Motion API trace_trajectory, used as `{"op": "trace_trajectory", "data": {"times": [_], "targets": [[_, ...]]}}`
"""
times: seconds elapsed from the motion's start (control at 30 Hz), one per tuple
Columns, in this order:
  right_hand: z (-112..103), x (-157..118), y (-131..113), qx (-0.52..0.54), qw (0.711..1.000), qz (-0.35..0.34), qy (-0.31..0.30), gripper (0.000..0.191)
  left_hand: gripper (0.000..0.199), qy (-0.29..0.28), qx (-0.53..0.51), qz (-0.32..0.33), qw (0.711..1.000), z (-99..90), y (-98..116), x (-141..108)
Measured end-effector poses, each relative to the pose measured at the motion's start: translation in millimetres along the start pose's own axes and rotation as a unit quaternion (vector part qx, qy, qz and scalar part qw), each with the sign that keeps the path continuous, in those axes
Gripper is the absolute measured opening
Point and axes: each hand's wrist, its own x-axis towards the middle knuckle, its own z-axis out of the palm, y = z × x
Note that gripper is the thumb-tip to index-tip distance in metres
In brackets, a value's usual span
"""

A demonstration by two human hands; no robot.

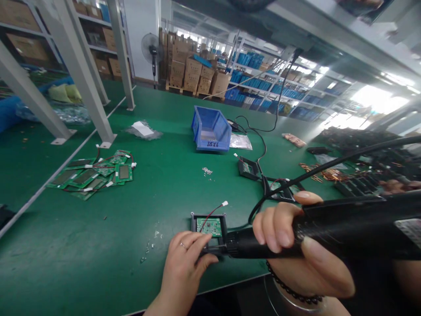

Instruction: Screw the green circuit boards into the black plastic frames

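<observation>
A black electric screwdriver (263,241) lies nearly level in my right hand (296,237), whose fingers wrap round its body. Its bit points left into the near side of a black plastic housing (224,224). Inside that housing sits a green circuit board (210,227) with a red-and-black lead ending in a white connector (224,203). My left hand (186,259), with a ring on one finger, closes on the housing's near left corner beside the bit. The fingers hide that corner and the bit's very tip.
Small screws (207,171) lie in a pile ahead, others (148,250) left of my hand. Circuit boards (95,173) are heaped at left. A blue bin (213,142) stands beyond. More black housings (249,168) and the screwdriver's cable (256,206) are at right.
</observation>
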Motion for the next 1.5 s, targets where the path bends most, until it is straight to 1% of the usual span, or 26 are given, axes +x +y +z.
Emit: {"op": "trace_trajectory", "data": {"times": [0.07,0.17,0.27,0.33,0.53,0.63,0.87,0.97,1.1,1.23,1.37,1.43,1.5], "targets": [[-2,-1,-2,-0.029,0.999,-0.01,0.023,0.036,0.03,-0.026,0.024,0.01,0.999,2.0,0,-1],[-6,-4,-3,-0.095,0.993,-0.036,0.059,0.035,0.024,-0.101,0.042,0.033,0.993,6.7,0,-4],[-10,-5,0,-0.139,0.988,-0.038,0.06,0.034,0.016,-0.16,0.076,0.042,0.983,11.8,0,-8],[-12,-6,4,-0.144,0.988,-0.029,0.054,0.034,0.013,-0.17,0.091,0.042,0.98,14.1,-1,-9],[-16,-7,11,-0.136,0.99,-0.027,0.035,0.034,0.01,-0.17,0.092,0.04,0.98,14.6,-1,-10],[-18,-7,14,-0.138,0.99,-0.012,0.022,0.034,0.007,-0.171,0.091,0.034,0.98,13.9,0,-10],[-16,-3,19,-0.122,0.992,-0.009,-0.015,0.02,0.008,-0.159,0.09,0.022,0.983,15.7,3,-11],[-17,-1,22,-0.116,0.993,-0.005,-0.02,0.023,0.009,-0.156,0.097,0.024,0.983,15.8,4,-11],[-22,-3,29,-0.104,0.993,-0.008,-0.048,0.036,0.01,-0.139,0.123,0.041,0.982,16.1,5,-10],[-24,-8,35,-0.13,0.99,-0.036,-0.028,0.04,0.011,-0.135,0.158,0.055,0.977,18.1,7,-13],[-23,-14,39,-0.136,0.989,-0.061,-0.017,0.04,0.023,-0.121,0.194,0.064,0.971,15.7,16,-21],[-22,-16,39,-0.138,0.988,-0.066,-0.015,0.04,0.03,-0.103,0.207,0.074,0.97,11.5,21,-28],[-25,-13,39,-0.137,0.988,-0.071,-0.007,0.038,0.032,-0.073,0.209,0.089,0.971,5.7,23,-37]]}}
